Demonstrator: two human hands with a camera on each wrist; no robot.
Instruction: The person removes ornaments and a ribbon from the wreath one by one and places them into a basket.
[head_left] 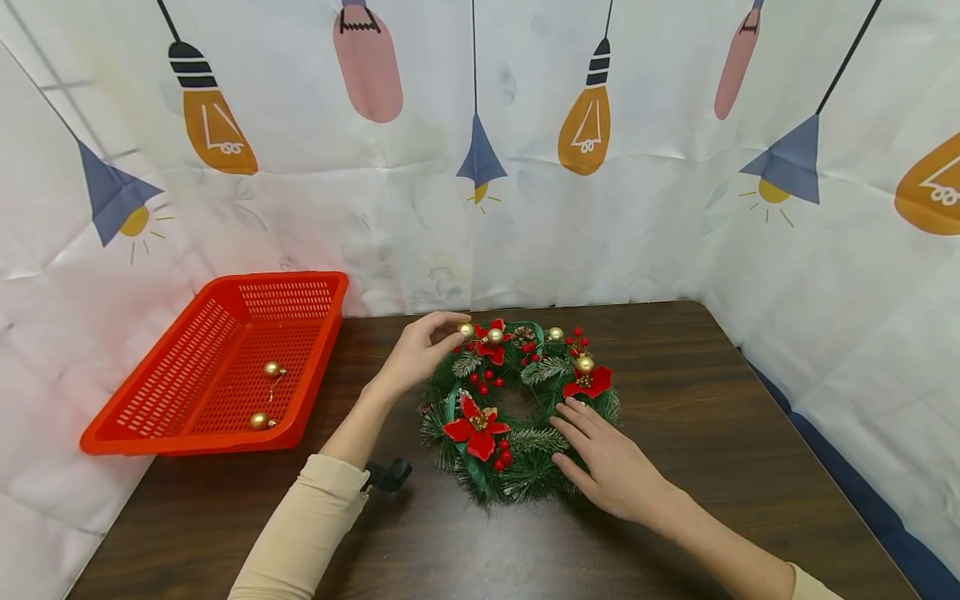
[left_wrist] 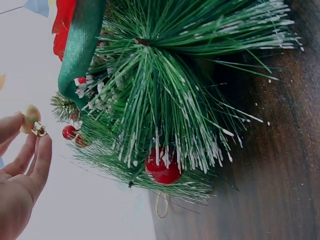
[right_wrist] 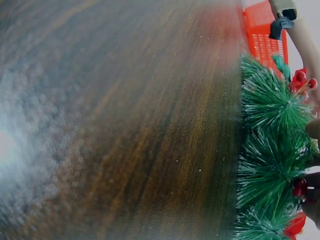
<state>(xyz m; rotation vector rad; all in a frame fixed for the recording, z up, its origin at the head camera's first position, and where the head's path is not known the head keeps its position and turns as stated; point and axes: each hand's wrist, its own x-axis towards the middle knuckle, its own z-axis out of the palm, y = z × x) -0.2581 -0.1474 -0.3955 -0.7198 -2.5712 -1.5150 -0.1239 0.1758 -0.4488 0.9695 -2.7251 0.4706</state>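
Note:
A green Christmas wreath (head_left: 536, 442) with red poinsettias, berries and pine cones lies on the table. My left hand (head_left: 417, 350) is over its far left part and pinches a small gold ball ornament (head_left: 466, 331) between thumb and fingers. In the left wrist view the gold ball (left_wrist: 31, 117) shows its metal cap toward the thumb side. My right hand (head_left: 611, 467) rests on the wreath's near right side, fingers extended over the needles. Other gold balls sit on the wreath, one beside the right poinsettia (head_left: 588, 383) and another by the far poinsettia (head_left: 491, 352).
A red plastic basket (head_left: 315, 379) stands left of the wreath, with gold balls (head_left: 259, 421) inside. A white curtain (head_left: 420, 233) printed with lamps hangs behind the dark wooden table (head_left: 675, 358). A black strap end (head_left: 390, 475) sticks out from the left sleeve.

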